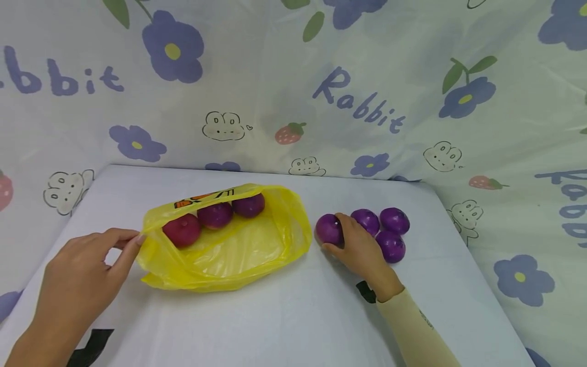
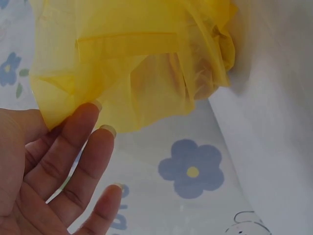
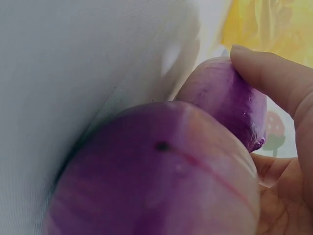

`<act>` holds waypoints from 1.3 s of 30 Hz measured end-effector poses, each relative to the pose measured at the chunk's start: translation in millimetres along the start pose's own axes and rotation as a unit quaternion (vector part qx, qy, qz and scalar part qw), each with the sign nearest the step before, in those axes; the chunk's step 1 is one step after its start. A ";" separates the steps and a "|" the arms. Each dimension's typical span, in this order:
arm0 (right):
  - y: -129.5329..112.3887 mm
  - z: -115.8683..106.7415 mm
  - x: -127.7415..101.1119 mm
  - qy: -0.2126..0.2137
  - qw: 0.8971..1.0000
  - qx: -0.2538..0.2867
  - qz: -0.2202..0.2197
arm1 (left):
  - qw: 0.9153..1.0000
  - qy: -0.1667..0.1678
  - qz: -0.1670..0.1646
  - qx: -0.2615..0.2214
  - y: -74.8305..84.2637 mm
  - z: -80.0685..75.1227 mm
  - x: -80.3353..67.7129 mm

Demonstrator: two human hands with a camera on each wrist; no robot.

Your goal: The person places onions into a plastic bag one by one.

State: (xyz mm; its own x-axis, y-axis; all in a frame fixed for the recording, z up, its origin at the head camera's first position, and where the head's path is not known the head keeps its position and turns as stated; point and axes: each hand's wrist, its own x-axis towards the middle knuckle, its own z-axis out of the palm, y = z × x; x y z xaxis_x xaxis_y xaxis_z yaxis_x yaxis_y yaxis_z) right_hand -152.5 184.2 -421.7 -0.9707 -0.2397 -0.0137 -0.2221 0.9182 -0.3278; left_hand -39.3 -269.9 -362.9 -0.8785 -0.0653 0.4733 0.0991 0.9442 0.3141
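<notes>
My left hand (image 1: pixel 84 272) pinches the left edge of a yellow plastic bag (image 1: pixel 234 250) between thumb and fingertips. The bag lies on its side with its mouth spread toward me. Inside, along its back, sit two purple onions (image 1: pixel 215 215) and a redder round one (image 1: pixel 182 230), partly covered by the plastic. To the right of the bag, my right hand (image 1: pixel 357 250) grips a purple onion (image 1: pixel 328 229), thumb and fingers round it. Three more purple onions (image 1: pixel 391 246) cluster just beyond that hand. In the right wrist view, one onion (image 3: pixel 156 181) fills the foreground.
A white-covered table (image 1: pixel 275 326) carries everything. Behind it hangs a printed curtain (image 1: pixel 257 92) with flowers, rabbits and strawberries. Black straps show by both wrists.
</notes>
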 end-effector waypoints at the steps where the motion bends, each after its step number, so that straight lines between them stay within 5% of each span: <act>1: 0.2 -0.3 -0.2 0.000 1.000 0.003 0.000 | 1.000 0.003 0.002 -0.001 0.1 -0.2 0.1; 12: -4.1 -10.8 -5.7 0.010 0.999 0.027 -0.018 | 1.000 -0.020 -0.023 0.005 2.8 0.1 -0.1; 39: -17.9 -34.7 -16.6 0.049 0.995 0.068 -0.058 | 1.000 -0.018 -0.018 0.003 3.4 -0.8 0.6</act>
State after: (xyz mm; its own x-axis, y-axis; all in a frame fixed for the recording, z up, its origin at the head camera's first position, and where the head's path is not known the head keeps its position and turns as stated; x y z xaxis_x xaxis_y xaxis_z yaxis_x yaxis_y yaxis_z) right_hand -135.6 182.7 -382.9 -0.9452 -0.3032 0.1213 -0.3248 0.8334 -0.4471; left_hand -39.1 -267.0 -360.9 -0.8979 -0.0876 0.4313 0.0646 0.9431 0.3262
